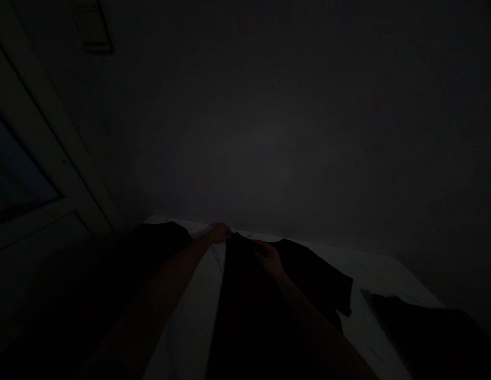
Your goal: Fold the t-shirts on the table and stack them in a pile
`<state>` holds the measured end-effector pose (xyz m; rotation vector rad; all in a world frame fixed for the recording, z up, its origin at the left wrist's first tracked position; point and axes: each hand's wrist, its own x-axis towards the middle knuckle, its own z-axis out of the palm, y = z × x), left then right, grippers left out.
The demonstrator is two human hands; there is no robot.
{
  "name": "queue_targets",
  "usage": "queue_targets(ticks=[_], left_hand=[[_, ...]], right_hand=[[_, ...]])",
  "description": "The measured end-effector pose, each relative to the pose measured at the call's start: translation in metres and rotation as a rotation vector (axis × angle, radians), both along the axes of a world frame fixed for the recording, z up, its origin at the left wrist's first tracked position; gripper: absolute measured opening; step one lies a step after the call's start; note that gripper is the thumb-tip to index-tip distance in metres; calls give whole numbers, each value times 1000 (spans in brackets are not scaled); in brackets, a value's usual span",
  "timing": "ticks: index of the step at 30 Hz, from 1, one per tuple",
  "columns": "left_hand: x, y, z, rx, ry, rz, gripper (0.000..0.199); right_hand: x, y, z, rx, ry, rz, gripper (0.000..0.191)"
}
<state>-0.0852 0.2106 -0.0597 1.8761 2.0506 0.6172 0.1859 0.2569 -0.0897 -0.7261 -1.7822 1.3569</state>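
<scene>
A black T-shirt (308,269) lies on a pale table, its short sleeve spread toward the right and its left edge running straight, as if folded over. At the shirt's upper left corner, my left hand (220,233) has its fingers closed on the cloth. My right hand (269,258) is near the neckline, thumb and fingers curled on the fabric. Dim light hides the finer folds of the shirt and most detail of the fingers.
The pale, veined table (193,311) meets a grey wall (261,132) at its far edge. Another dark cloth (439,332) lies at the right, and a dark cloth (162,237) is at the left. A door frame (67,148) stands on the left.
</scene>
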Motion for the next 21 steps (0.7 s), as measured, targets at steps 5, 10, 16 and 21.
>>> queue_targets(ticks=[5, 10, 16, 21], left_hand=[[-8, 11, -5, 25, -125, -52, 18], [-11, 22, -4, 33, -208, -123, 19], [-14, 28, -8, -11, -188, -131, 18], [-14, 26, -7, -38, -91, -102, 20]], right_hand=[[6, 0, -5, 0, 33, -118, 34], [9, -2, -8, 99, 37, -156, 46], [12, 0, -13, 173, -25, -210, 37], [10, 3, -13, 197, -205, -261, 33]])
